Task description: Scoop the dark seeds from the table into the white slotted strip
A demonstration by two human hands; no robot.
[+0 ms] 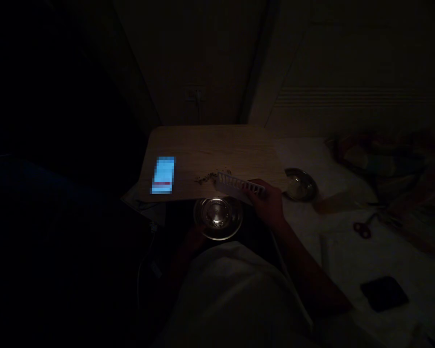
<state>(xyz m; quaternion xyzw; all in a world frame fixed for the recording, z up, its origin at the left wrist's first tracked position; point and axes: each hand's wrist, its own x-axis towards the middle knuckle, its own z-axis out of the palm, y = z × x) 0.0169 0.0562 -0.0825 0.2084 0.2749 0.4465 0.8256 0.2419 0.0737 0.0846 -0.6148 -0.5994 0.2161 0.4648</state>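
My right hand (270, 203) is closed around the near end of a pale plastic strip with a row of slots (235, 183). The strip is held over the wooden tabletop, its far end beside a scatter of small dark bits (205, 178) too small to name. Just below the table's front edge is a round steel dish (217, 232), shiny inside, with more small bits in it. At its lower left rim my left hand (198, 233) grips the dish, mostly lost in shadow.
The small wooden table (210, 145) bears a lit phone (163, 175) at its left. To the right, on a white sheet, are another metal dish (300, 186), red-handled scissors (362, 229), a dark flat pad (384, 293) and crumpled cloth (387, 154). A cord (139, 275) hangs at the left.
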